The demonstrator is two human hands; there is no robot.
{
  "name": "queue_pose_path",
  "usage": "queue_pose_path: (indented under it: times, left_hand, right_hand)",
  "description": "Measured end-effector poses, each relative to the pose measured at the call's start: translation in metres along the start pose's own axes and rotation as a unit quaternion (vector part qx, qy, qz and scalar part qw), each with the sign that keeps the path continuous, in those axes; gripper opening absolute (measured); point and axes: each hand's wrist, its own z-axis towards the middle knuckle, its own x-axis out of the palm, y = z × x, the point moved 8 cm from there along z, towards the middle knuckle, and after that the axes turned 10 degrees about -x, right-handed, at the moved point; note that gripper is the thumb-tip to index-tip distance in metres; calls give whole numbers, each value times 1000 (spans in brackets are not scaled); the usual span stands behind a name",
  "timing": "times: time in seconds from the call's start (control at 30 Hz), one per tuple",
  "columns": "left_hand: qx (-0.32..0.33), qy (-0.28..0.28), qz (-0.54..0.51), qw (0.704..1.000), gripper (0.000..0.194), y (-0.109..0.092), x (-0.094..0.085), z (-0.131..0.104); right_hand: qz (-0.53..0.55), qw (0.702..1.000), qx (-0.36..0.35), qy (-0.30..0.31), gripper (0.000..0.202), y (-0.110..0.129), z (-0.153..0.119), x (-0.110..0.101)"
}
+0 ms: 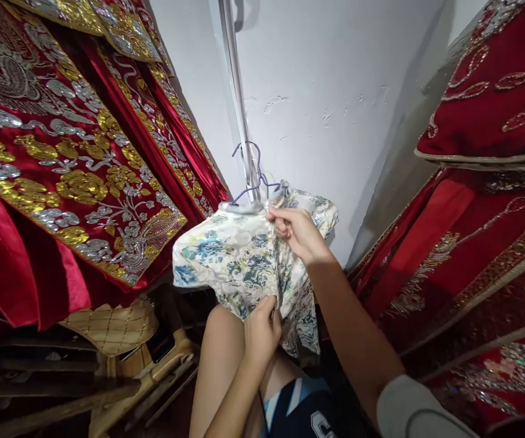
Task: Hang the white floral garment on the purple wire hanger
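Shirt is hanging from hanger; right fingers are pinching its front edge near collar, left fingers lower.

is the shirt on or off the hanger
On: the hanger goes into the neck of the shirt, its hook showing above.

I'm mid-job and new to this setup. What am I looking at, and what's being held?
No machine here: this is bare-handed work, seen from a camera worn on the head, looking forward and down. Instead of lying on a surface, a floral shirt hangs on a purple hanger at a metal pole. The left grip, simply a left hand, holds the shirt's front lower down; the right grip pinches it near the collar. Red embroidered cloth shows on both sides.
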Motion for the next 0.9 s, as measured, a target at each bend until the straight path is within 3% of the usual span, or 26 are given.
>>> queue_pose_path:
  times: [0.13, 0.23, 0.33, 0.43, 0.53, 0.63, 0.7, 0.77, 0.83, 0.9]
  left_hand:
    - [-10, 17, -7, 1000, 16, 15, -1, -4]
    - [25, 3, -82, 996, 10, 4, -27, 4]
    - [102, -100, -147, 979, 23, -34, -91, 28]
    - [184, -203, -136, 952, 33, -84, -153, 56]
    - [251, -181, -67, 949, 22, -130, -174, 79]
    - [246, -216, -50, 944, 21, -146, -190, 87]
    - [207, -277, -111, 932, 19, -131, -211, 87]
    - [157, -341, -219, 901, 17, -94, -236, 88]
    - [82, -379, -366, 846, 19, -37, -255, 90]
    - [-34, -346, -548, 761, 26, 28, -248, 98]
  right_hand:
    - [51, 998, -16, -31, 26, 8, 3, 13]
    - [56, 998, -14, -27, 27, -2, -10, 17]
    - [36, 998, -33, -30, 27, 0, -15, 19]
    - [2, 998, -52, -24, 25, 13, -15, 24]
    - [-35, 996, -84, -9, 26, 23, -11, 28]
    - [-78, 992, -102, -5, 28, 10, -7, 21]
    - [-115, 989, -90, -20, 30, -11, -8, 8]
    - [-130, 989, -64, -41, 30, -35, -16, -6]
    - [-120, 991, -35, -49, 29, -55, -31, -16]
    - [-103, 994, -12, -46, 26, -67, -50, -17]
